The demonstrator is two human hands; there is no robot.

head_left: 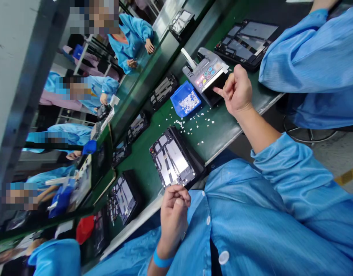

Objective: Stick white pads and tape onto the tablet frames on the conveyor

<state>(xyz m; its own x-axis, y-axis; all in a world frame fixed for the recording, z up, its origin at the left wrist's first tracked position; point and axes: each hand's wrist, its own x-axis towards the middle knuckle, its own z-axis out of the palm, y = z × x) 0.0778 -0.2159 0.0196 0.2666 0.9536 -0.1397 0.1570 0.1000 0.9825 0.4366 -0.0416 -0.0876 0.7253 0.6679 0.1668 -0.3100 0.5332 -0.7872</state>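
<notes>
My right hand (236, 90) is curled, its index finger and thumb pinched at the front slot of a grey dispenser machine (205, 72) with coloured buttons; anything between the fingertips is too small to see. My left hand (174, 214), a blue band on its wrist, is closed in a loose fist at the near edge of an opened tablet chassis (173, 158) lying in a black tray. A blue bin (185, 100) of small white pieces sits beside the dispenser. Several loose white pieces (193, 124) are scattered on the green mat (222, 126).
More opened tablets in trays (123, 197) line the green belt (144, 172) toward the left. A neighbouring person's blue sleeve (305, 57) rests by another tablet (245, 40) at the upper right. Several people in blue coats sit across the line.
</notes>
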